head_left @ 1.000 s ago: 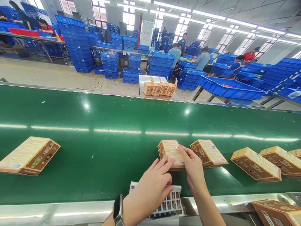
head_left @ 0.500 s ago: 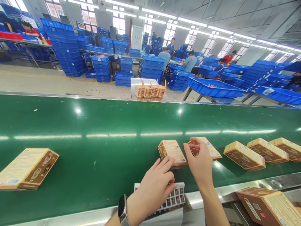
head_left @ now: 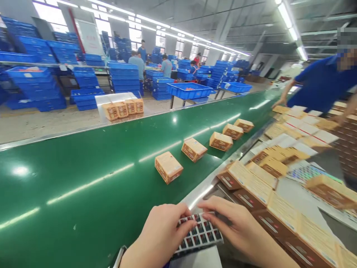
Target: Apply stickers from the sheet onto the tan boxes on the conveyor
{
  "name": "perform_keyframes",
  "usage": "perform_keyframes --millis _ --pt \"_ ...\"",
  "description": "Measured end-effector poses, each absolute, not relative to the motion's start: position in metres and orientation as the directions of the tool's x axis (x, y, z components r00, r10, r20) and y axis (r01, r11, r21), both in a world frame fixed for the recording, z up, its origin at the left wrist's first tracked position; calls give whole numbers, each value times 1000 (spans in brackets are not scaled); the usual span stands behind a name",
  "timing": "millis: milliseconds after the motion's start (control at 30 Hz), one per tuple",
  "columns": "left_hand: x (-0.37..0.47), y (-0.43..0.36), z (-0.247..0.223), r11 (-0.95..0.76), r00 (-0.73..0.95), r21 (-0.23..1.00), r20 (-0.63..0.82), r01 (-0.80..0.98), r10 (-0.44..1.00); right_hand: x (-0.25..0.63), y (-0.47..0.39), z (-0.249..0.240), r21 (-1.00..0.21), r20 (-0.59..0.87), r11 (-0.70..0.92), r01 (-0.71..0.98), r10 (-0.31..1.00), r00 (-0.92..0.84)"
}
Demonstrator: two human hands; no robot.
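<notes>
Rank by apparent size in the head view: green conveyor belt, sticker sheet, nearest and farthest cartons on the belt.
1. Green conveyor belt
2. Sticker sheet, partly covered
3. Nearest carton on belt
4. Farthest carton on belt
The cartons' true order is unsure: distance from the camera may explain the difference.

Rm's bright w/ o/h tubes (head_left: 286,18) & blown-out windows (head_left: 51,16), glare streaks on green belt (head_left: 92,156), person at far R (head_left: 320,85) blurry, edges stretched.
</notes>
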State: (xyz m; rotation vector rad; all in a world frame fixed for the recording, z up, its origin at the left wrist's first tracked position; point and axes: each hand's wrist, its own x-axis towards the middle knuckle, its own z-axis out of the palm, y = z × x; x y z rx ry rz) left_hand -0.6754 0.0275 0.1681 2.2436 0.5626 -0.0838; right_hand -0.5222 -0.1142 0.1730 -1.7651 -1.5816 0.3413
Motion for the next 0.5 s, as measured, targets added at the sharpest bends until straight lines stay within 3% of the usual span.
perform_keyframes --millis 267,400,500 --pt "-642 -2 173 -725 936 600 -298 336 188 -526 -161 178 -341 452 15 940 879 150" --pt "-623 -16 162 -654 940 678 -285 335 187 -516 -173 170 -144 564 10 989 823 74" --pt "-611 -24 153 -544 947 777 -289 316 138 -512 -183 159 -105 624 -39 994 775 96"
